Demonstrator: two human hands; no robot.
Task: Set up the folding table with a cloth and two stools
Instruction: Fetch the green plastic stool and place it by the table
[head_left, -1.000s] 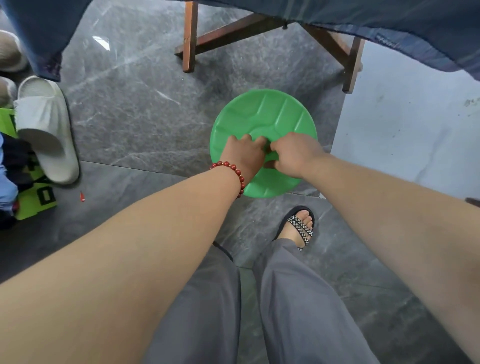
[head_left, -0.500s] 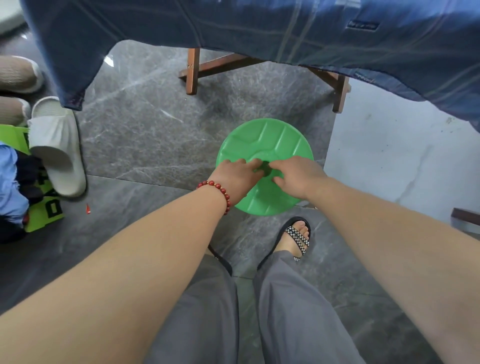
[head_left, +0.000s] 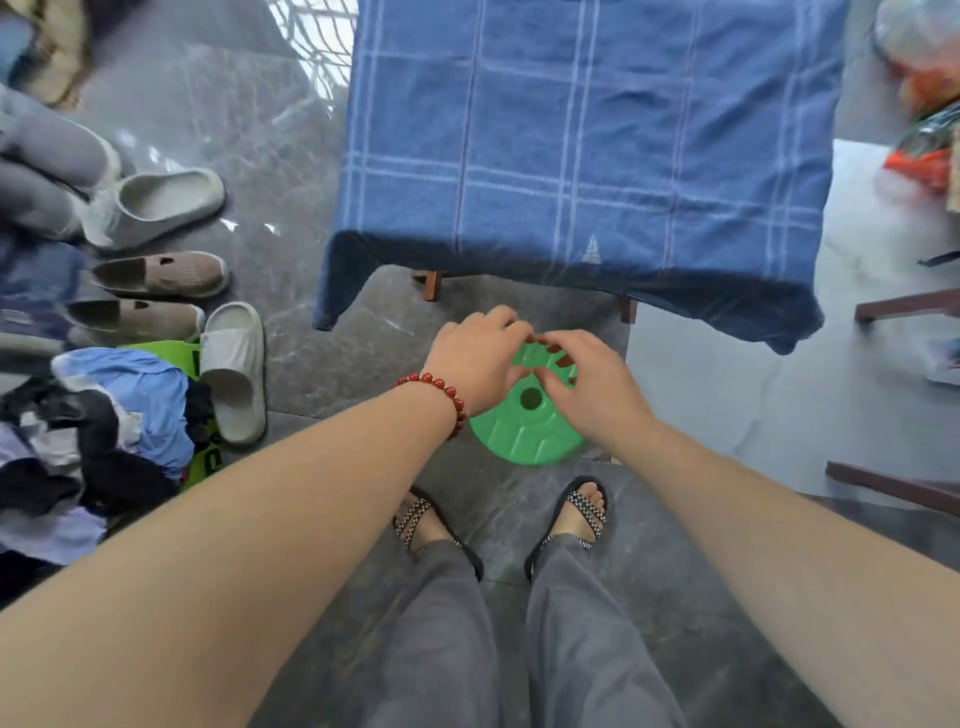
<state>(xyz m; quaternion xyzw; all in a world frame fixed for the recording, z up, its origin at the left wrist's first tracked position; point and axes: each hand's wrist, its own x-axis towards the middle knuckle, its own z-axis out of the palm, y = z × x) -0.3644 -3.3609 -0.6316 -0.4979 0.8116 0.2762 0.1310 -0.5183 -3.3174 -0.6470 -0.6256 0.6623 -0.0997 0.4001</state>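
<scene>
**Head view: hands let go of the green stool**

Half a second ago both hands gripped the green stool (head_left: 524, 434) at its centre hole (head_left: 531, 397). Now the hole is uncovered. The left hand (head_left: 478, 358) and right hand (head_left: 592, 389) hover over the seat with fingers loosely bent, holding nothing. The stool stands on the floor (head_left: 291, 171), just short of the near edge of the cloth (head_left: 571, 130), between the table's two near legs (head_left: 432, 285). This stool looks placed, and no second one is visible. Slippers (head_left: 234, 374) and clothes (head_left: 104, 415) crowd the left, while the floor on the right is barer.
</scene>
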